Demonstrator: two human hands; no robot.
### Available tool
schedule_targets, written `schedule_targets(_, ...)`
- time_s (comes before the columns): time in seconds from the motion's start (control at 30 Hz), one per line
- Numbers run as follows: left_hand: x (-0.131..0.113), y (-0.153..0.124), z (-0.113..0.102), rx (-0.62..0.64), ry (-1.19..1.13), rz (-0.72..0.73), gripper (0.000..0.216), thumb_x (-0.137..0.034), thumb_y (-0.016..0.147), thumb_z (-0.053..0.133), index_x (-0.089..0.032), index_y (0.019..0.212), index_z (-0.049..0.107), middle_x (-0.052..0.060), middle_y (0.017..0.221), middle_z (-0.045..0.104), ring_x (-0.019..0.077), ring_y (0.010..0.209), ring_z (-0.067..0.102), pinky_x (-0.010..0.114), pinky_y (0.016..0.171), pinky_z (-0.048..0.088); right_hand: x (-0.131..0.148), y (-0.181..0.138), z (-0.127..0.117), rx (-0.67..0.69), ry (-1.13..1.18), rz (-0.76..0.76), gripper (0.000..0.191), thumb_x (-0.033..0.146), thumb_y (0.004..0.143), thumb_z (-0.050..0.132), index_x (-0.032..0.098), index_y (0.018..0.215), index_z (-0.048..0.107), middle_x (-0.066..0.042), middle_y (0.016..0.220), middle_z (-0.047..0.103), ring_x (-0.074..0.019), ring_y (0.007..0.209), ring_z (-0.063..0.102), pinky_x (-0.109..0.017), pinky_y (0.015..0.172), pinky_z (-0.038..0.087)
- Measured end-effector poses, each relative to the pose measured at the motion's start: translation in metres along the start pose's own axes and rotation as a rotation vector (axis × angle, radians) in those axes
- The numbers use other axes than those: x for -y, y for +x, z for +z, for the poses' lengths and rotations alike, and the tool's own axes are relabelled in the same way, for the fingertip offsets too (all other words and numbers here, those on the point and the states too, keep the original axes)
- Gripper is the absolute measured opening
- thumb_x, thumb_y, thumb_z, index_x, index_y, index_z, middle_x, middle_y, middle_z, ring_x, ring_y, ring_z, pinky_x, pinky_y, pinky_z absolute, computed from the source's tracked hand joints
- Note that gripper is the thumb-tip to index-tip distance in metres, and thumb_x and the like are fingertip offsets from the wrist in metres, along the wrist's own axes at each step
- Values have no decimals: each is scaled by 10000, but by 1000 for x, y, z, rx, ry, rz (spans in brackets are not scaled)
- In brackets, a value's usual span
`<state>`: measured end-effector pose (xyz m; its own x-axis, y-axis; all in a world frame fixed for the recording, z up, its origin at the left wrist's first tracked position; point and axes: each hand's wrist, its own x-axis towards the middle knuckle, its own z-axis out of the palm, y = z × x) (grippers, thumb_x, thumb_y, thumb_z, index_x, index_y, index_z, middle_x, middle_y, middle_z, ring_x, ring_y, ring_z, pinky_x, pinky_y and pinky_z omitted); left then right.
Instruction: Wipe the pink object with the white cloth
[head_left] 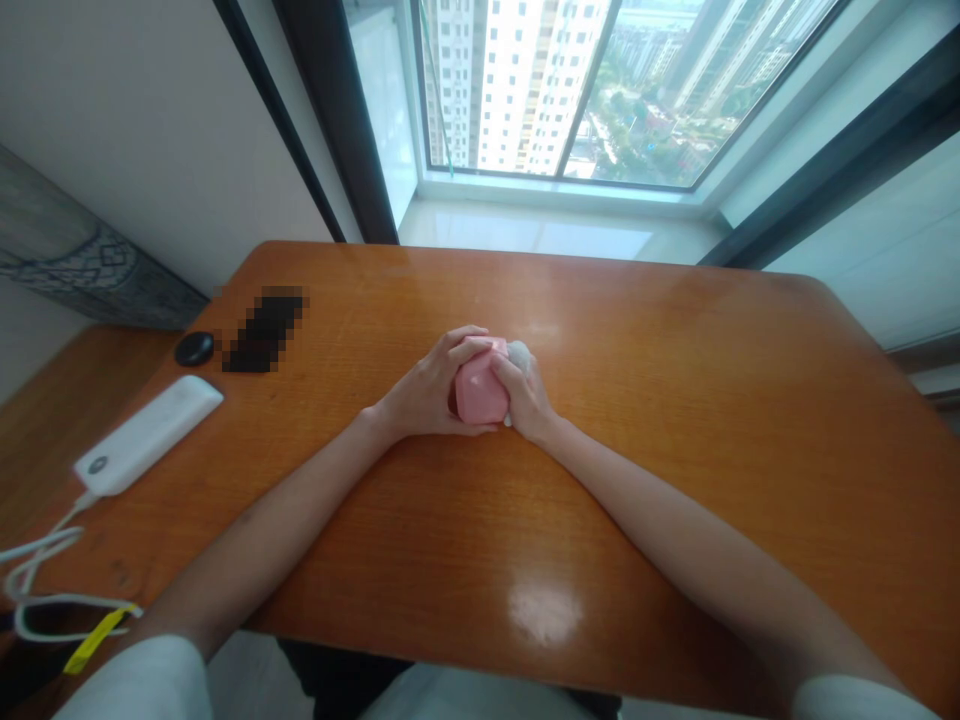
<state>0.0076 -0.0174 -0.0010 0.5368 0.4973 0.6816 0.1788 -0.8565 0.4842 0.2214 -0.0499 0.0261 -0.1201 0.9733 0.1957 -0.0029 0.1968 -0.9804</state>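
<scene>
Both of my hands meet over the middle of the wooden table [637, 480] around a small pink object [480, 390] with smooth, faceted sides. My left hand [435, 385] wraps it from the left, fingers over its top and thumb along the near side. From the right, my right hand [529, 395] grips it with the thumb pressed on its face. Something greyish-white and soft-looking, perhaps a cloth [519, 354], shows between the right fingers against the pink object. Most of the white thing is hidden by that hand.
At the table's left stand a white power strip or power bank [150, 435] with a looped white cable [45, 570], a round black object [194, 348] and a blurred-out dark item [266, 330]. A yellow tag [97, 640] lies near my left sleeve. A window [570, 100] is beyond the far edge.
</scene>
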Motion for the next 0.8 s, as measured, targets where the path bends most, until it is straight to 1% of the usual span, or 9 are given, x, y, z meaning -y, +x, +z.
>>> schedule_targets(0.1,-3,1,-1,-28,-47,-18,1226,-692,789,1118,-306,1775,499,212,1669,664,432,1550,724,622,1284,667,-1,-2,0,4,10,-51,621,858,976,733,251,863,670,6,775,600,-170,702,525,-332,637,466)
schedule_targets(0.27,-7,2,-1,15,-186,-246,1190,-696,780,1103,-284,1736,525,175,1566,756,353,1252,844,481,1032,739,1,-4,0,40,-4,-14,632,866,988,722,256,841,653,10,725,568,-168,664,506,-313,575,428)
schedule_targets(0.37,-5,0,2,46,-311,-321,1123,-715,855,1053,-263,1730,513,176,1538,773,336,1194,850,454,977,742,4,-3,0,53,-5,-13,629,862,1000,715,261,835,637,13,706,544,-170,653,499,-303,545,419)
schedule_targets(0.47,-1,-3,5,53,-339,-299,1151,-736,883,1035,-282,1775,466,189,1603,737,366,1295,830,500,1059,740,5,-2,1,54,7,4,653,888,987,711,265,818,615,22,682,525,-160,626,481,-296,524,399)
schedule_targets(0.53,2,-5,6,45,-289,-264,1216,-737,900,1029,-325,1846,385,205,1716,659,403,1427,786,564,1157,717,5,-2,2,42,23,36,664,900,969,724,263,823,613,30,677,519,-151,617,473,-290,521,393)
schedule_targets(0.63,9,-8,4,23,-157,-162,1401,-784,831,1072,-398,1914,271,222,1908,452,490,1694,595,707,1354,590,4,-1,2,-3,49,68,678,907,950,739,255,816,613,32,689,523,-140,624,470,-280,530,397)
schedule_targets(0.7,13,-9,1,46,-60,-82,1514,-828,737,1109,-442,1923,252,213,1968,360,527,1794,466,767,1429,499,5,0,2,-30,63,91,686,912,950,726,252,801,617,31,677,520,-136,612,463,-276,518,385)
schedule_targets(0.73,15,-9,-1,71,-15,-50,1543,-842,711,1114,-457,1926,245,209,1977,348,532,1812,440,778,1440,483,6,1,2,-34,70,107,689,916,948,719,253,792,620,32,660,513,-135,594,456,-275,501,372)
schedule_targets(0.8,15,-9,-4,113,69,-10,1519,-831,738,1105,-465,1930,238,205,1967,375,516,1804,465,766,1434,504,8,2,2,-31,83,139,691,919,940,717,257,769,619,39,617,487,-131,547,431,-276,462,332)
